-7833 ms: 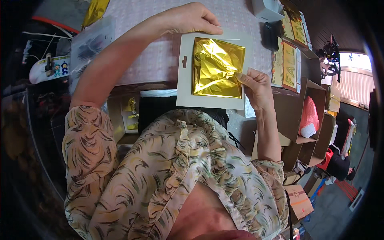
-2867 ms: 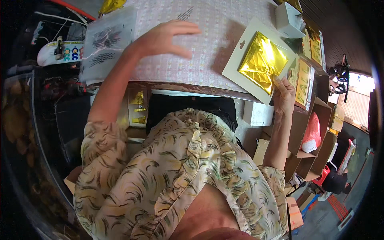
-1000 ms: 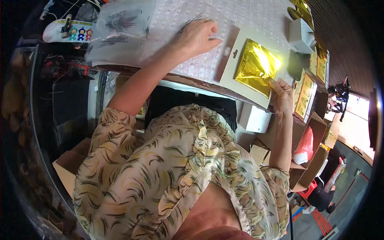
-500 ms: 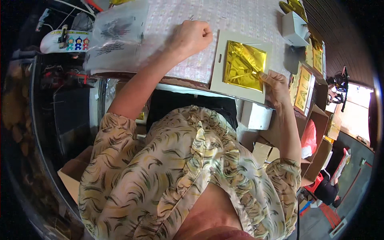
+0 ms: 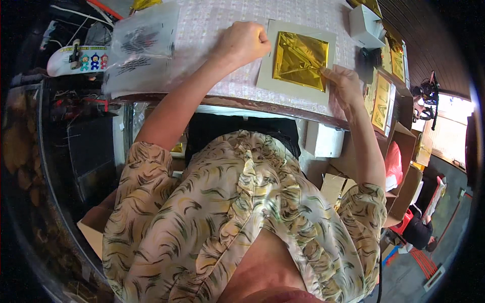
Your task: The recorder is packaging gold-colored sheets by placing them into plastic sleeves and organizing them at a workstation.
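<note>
A flat grey card point(image 5: 262, 76) lies on the pale patterned tabletop, and a shiny folded gold foil piece point(image 5: 298, 55) rests on it. My right hand point(image 5: 346, 86) pinches the card at its right side, with the thumb on the foil's edge. At the card's left edge is my left hand point(image 5: 245, 44), its fingers curled and the thumb and forefinger pressed together. Whatever that hand may hold is too small or hidden to make out. The card's slot, visible earlier, does not show now.
Clear plastic bags point(image 5: 141, 45) lie at the table's left, beside a skateboard point(image 5: 81, 60). An open white box point(image 5: 368, 25) and a dark cup point(image 5: 365, 63) stand at the right. Cardboard cartons point(image 5: 396, 151) flank the table's right end. Another person point(image 5: 418, 227) is far right.
The card with the foil has moved farther onto the table and slightly left, along with my right hand. My left hand, a little apart from the card before, is now at its left edge.
</note>
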A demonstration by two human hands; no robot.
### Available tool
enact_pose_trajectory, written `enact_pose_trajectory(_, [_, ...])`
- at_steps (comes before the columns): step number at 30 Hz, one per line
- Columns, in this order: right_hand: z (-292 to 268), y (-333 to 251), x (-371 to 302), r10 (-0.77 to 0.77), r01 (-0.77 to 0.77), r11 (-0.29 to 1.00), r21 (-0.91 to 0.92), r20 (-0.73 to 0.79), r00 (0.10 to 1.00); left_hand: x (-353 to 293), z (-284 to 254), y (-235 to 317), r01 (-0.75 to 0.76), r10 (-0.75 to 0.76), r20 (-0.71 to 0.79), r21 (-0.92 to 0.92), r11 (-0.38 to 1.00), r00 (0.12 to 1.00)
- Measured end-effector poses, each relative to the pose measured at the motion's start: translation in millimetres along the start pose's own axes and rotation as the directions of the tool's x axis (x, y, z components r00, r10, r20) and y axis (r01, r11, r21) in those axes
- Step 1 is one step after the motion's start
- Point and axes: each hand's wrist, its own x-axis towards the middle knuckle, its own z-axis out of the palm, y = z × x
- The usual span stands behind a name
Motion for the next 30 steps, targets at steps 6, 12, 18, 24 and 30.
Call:
enact_pose_trajectory(6, [31,-13,-11,0.028,-0.026,0.997,0.067,-0.026,0.999,1,2,-3,0.085,-0.083,0.041,-0.051,0.995,0.996])
enact_pose_trajectory(12, [38,-5,4,-0.020,0.020,0.995,0.096,-0.005,1.000,3,-1,-7,0.117,-0.114,0.047,-0.058,0.991,0.992])
enact_pose_trajectory(18, [38,3,24,-0.079,0.078,0.990,-0.115,-0.005,0.997,1,-3,-13,0.112,-0.110,0.041,-0.056,0.992,0.993])
enact_pose_trajectory(24, [63,-3,24,0.005,-0.004,1.000,-0.028,0.015,1.000,-3,-8,-16,0.087,-0.087,0.004,-0.027,0.996,0.996])
enact_pose_trajectory(30, [102,-15,26,0.079,-0.082,0.995,0.048,0.076,0.994,3,-11,-14,0.073,-0.074,-0.049,-0.016,0.997,0.996])
